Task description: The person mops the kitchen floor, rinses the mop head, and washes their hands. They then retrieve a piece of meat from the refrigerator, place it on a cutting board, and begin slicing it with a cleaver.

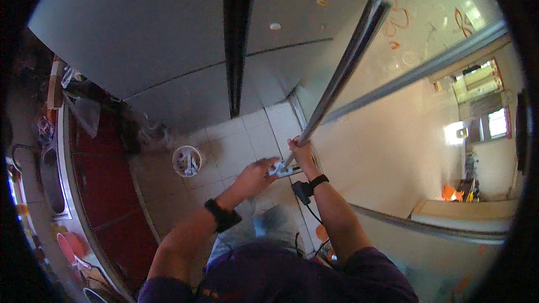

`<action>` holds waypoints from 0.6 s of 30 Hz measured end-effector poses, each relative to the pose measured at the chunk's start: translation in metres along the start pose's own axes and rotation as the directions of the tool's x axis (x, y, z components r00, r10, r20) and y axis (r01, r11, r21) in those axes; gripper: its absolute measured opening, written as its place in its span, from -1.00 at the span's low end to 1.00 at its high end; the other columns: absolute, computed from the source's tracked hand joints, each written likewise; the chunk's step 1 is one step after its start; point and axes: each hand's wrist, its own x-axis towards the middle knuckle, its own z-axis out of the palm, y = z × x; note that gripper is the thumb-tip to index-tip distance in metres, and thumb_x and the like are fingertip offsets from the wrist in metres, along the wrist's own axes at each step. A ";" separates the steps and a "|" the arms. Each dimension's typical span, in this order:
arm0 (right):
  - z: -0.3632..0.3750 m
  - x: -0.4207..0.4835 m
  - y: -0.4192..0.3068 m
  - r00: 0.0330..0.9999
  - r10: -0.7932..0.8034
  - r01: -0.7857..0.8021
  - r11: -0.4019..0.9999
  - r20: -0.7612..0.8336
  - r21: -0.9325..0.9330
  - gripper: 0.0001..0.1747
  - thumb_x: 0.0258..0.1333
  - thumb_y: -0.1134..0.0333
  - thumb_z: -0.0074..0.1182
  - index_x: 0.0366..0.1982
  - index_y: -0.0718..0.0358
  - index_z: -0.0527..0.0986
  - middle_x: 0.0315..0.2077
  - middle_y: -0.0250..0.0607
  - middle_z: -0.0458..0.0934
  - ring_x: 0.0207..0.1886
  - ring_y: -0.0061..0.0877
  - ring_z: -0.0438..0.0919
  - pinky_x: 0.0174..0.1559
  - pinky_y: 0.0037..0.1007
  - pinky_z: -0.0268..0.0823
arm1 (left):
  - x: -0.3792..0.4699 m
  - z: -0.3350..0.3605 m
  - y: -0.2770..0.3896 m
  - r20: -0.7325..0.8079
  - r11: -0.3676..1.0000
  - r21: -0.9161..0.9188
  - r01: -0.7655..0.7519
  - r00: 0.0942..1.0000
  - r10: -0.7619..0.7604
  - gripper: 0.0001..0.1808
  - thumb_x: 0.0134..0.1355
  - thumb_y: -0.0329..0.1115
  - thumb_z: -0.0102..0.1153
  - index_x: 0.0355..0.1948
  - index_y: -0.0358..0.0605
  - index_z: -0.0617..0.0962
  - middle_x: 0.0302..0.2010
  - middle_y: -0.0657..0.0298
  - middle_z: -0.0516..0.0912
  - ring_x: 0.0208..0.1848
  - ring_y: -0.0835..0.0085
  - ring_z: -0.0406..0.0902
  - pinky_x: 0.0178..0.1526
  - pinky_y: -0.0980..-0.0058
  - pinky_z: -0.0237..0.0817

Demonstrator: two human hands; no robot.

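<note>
A long shiny metal pole (343, 67) slants from between my hands up toward the top right. My right hand (305, 155) is closed around the pole near its lower end. Just below that, my left hand (257, 176) has its fingers on a small white and light-blue piece (279, 170) at the pole's foot. Blur hides whether this piece is cloth or plastic. Dark straps with devices circle both wrists; a black cable (312, 213) runs from the right one.
A round bucket (174, 162) with whitish items stands on the tiled floor (227, 155). Dark red cabinets (103, 189) with a sink (54, 181) line the left. A large grey panel (168, 46) rises ahead; a marked glass pane (421, 21) and metal rail (412, 73) are right.
</note>
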 end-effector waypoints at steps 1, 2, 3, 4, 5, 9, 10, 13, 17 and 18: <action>0.012 0.014 0.013 0.999 -0.037 0.035 0.998 0.027 0.060 -0.70 -0.10 0.35 0.19 -0.74 0.29 0.36 -0.75 -0.34 0.39 -0.65 -0.63 0.31 -0.56 -0.48 0.17 | -0.004 -0.001 -0.009 -0.003 0.999 -0.009 0.033 0.999 -0.033 -0.55 0.03 -0.43 0.14 0.01 -0.16 0.41 -0.25 0.03 0.55 -0.34 0.25 0.53 -0.23 0.37 0.38; 0.028 0.029 0.023 0.998 -0.033 0.029 0.996 0.048 0.089 -0.68 -0.13 0.31 0.22 -0.73 0.33 0.38 -0.75 -0.25 0.41 -0.66 -0.58 0.35 -0.56 -0.43 0.20 | -0.006 -0.004 -0.018 -0.002 0.996 0.018 0.083 0.997 -0.083 -0.60 0.04 -0.44 0.12 -0.04 -0.17 0.45 -0.31 0.03 0.56 -0.36 0.25 0.54 -0.25 0.37 0.38; 0.043 0.040 0.032 0.998 0.015 -0.020 0.996 0.059 0.084 -0.65 -0.15 0.26 0.24 -0.72 0.36 0.40 -0.75 -0.16 0.44 -0.67 -0.53 0.38 -0.55 -0.38 0.23 | -0.012 -0.005 -0.025 0.016 0.988 0.072 0.137 0.990 -0.139 -0.66 0.04 -0.45 0.10 -0.09 -0.17 0.49 -0.37 0.02 0.58 -0.38 0.25 0.55 -0.28 0.36 0.38; 0.059 0.050 0.039 0.998 -0.033 0.028 0.995 0.052 0.094 -0.65 -0.15 0.26 0.24 -0.72 0.36 0.40 -0.74 -0.17 0.45 -0.65 -0.52 0.39 -0.55 -0.38 0.24 | -0.018 -0.008 -0.032 -0.028 0.992 0.013 0.126 0.992 -0.125 -0.67 0.04 -0.46 0.09 -0.11 -0.16 0.50 -0.39 0.03 0.58 -0.40 0.24 0.55 -0.30 0.37 0.38; 0.075 0.059 0.046 0.999 -0.033 0.031 0.997 0.034 0.068 -0.65 -0.16 0.26 0.24 -0.71 0.35 0.39 -0.72 -0.17 0.46 -0.64 -0.52 0.40 -0.54 -0.39 0.25 | -0.026 -0.010 -0.036 -0.052 0.990 -0.044 0.131 0.990 -0.134 -0.68 0.03 -0.47 0.09 -0.13 -0.15 0.52 -0.41 0.04 0.59 -0.42 0.23 0.55 -0.32 0.38 0.38; 0.113 0.099 0.071 0.999 -0.003 0.002 1.000 0.041 0.020 -0.66 -0.15 0.27 0.23 -0.68 0.34 0.36 -0.67 -0.20 0.48 -0.58 -0.49 0.44 -0.50 -0.39 0.28 | -0.050 -0.014 -0.042 -0.166 0.962 -0.108 0.250 0.950 -0.265 -0.73 0.01 -0.46 0.09 -0.20 -0.14 0.54 -0.45 0.06 0.58 -0.44 0.19 0.54 -0.37 0.36 0.37; 0.119 0.109 0.077 0.994 0.107 -0.108 0.989 0.015 0.097 -0.83 -0.14 0.44 0.18 -0.66 0.28 0.42 -0.67 -0.37 0.46 -0.58 -0.62 0.40 -0.54 -0.49 0.21 | -0.055 -0.014 -0.042 -0.187 0.948 -0.139 0.287 0.932 -0.310 -0.76 0.01 -0.44 0.09 -0.23 -0.13 0.55 -0.47 0.05 0.57 -0.44 0.15 0.53 -0.37 0.34 0.36; 0.121 0.138 0.089 0.987 0.159 -0.158 0.987 -0.026 0.033 -0.88 -0.13 0.43 0.17 -0.61 0.29 0.47 -0.66 -0.39 0.46 -0.56 -0.63 0.41 -0.52 -0.50 0.21 | -0.070 -0.004 -0.044 -0.233 0.911 -0.138 0.388 0.881 -0.411 -0.79 0.01 -0.41 0.09 -0.27 -0.13 0.55 -0.48 0.05 0.57 -0.41 0.10 0.52 -0.36 0.30 0.35; 0.118 0.173 0.089 0.956 -0.006 -0.035 0.990 0.292 0.134 -0.88 -0.14 0.40 0.17 -0.59 0.31 0.50 -0.60 -0.43 0.46 -0.50 -0.63 0.38 -0.42 -0.50 0.22 | -0.094 0.023 -0.045 -0.423 0.932 -0.092 0.352 0.833 -0.356 -0.79 0.02 -0.42 0.12 -0.25 -0.12 0.56 -0.41 0.03 0.59 -0.41 0.14 0.54 -0.35 0.28 0.38; 0.117 0.179 0.089 0.948 0.090 -0.048 0.989 0.306 -0.141 -0.88 -0.13 0.41 0.17 -0.54 0.31 0.50 -0.55 -0.39 0.48 -0.47 -0.60 0.40 -0.38 -0.48 0.24 | -0.102 0.032 -0.042 -0.398 0.910 -0.103 0.401 0.822 -0.408 -0.79 0.03 -0.40 0.11 -0.25 -0.13 0.55 -0.41 0.03 0.58 -0.40 0.12 0.53 -0.34 0.26 0.37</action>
